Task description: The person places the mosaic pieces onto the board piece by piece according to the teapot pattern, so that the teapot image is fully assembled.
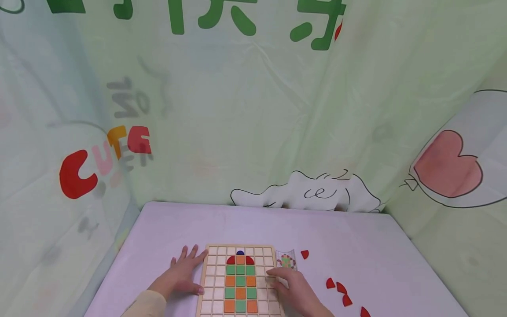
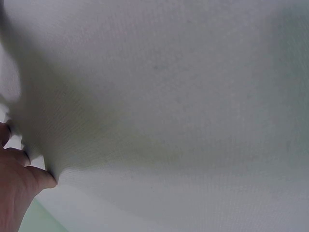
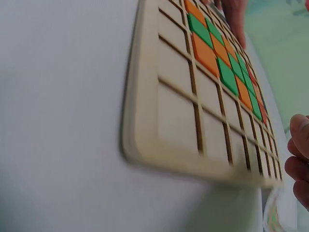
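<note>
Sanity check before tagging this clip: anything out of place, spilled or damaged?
Mildly odd: loose red pieces lie scattered on the tabletop, right of the board. Possibly just unused ones. No visible spill or damage.

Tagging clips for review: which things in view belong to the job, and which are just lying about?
Part of the job:
- gridded board
- tiles set in it
- picture card beside it
- loose red pieces, probably; similar ones sit on the board

Just surroundings:
- printed curtain
- lilac table

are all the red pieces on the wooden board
No, several red pieces lie on the table to the right of the wooden board in the head view.
</note>
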The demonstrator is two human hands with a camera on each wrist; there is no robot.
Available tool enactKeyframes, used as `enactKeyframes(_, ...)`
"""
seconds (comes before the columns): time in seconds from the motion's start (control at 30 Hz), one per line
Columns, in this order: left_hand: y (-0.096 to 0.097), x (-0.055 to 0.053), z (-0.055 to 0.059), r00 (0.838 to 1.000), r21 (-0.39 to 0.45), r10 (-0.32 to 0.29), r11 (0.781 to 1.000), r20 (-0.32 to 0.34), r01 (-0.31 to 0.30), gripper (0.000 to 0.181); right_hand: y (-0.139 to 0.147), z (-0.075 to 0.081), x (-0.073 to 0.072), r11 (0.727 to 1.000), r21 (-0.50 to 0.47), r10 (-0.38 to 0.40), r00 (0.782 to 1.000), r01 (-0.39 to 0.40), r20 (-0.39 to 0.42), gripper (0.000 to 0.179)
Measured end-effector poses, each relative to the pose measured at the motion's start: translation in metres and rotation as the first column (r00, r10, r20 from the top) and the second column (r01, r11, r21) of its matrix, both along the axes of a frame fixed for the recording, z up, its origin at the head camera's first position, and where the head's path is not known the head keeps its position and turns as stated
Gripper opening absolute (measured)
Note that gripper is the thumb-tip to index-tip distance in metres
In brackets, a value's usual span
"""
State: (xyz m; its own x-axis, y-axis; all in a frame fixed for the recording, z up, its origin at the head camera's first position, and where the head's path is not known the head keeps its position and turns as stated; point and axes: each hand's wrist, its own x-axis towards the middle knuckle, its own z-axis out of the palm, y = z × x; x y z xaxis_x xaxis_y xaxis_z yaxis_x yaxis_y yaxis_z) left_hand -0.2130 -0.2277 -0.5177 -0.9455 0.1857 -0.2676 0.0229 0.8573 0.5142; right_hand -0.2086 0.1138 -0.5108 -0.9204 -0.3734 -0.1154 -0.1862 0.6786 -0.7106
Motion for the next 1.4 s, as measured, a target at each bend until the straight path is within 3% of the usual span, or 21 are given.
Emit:
enactKeyframes(0.13,0.000,-0.001,-0.003,1.000,0.000,-0.006,1.000,-0.007,0.006,0.109,0.023,0.003,0.000,0.992,0.072,-0.094,0.993,0.100,-0.076,0.032)
enactKeyframes(0.27,0.000,-0.001,-0.003,1.000,-0.002,-0.012,1.000,-0.011,0.012,0.109,0.044,0.008,0.002,0.975,0.102,-0.188,0.977,0.197,-0.096,0.033)
enactKeyframes(0.57,-0.001,-0.001,-0.003,1.000,-0.013,-0.012,1.000,-0.003,0.012,0.110,0.085,0.010,0.000,0.946,0.161,-0.265,0.958,0.281,-0.111,0.031)
enactKeyframes(0.8,-0.001,-0.004,-0.008,1.000,-0.021,-0.010,1.000,0.007,0.010,0.111,0.102,-0.002,0.006,0.946,0.146,-0.295,0.956,0.291,0.007,0.025)
enactKeyframes(0.9,-0.001,-0.005,-0.010,1.000,-0.025,-0.014,1.000,0.003,0.014,0.111,0.110,-0.011,0.010,0.962,0.132,-0.245,0.969,0.237,0.045,0.023)
enactKeyframes(1.03,-0.002,-0.006,-0.012,1.000,-0.031,-0.019,0.999,-0.001,0.019,0.111,0.121,-0.020,0.013,0.990,0.132,-0.054,0.998,0.048,0.042,0.022)
enactKeyframes(1.17,-0.002,-0.006,-0.014,1.000,-0.036,-0.025,0.999,-0.005,0.024,0.112,0.128,-0.026,0.012,0.990,0.102,0.094,0.994,-0.100,0.053,0.021)
enactKeyframes(1.27,-0.002,-0.006,-0.014,1.000,-0.033,-0.025,0.999,-0.008,0.025,0.112,0.128,-0.028,0.013,0.988,0.099,0.111,0.992,-0.117,0.058,0.021)
enactKeyframes(1.4,-0.003,-0.006,-0.013,1.000,-0.025,-0.024,0.999,-0.012,0.024,0.113,0.124,-0.027,0.014,0.987,0.136,0.077,0.996,-0.084,0.054,0.021)
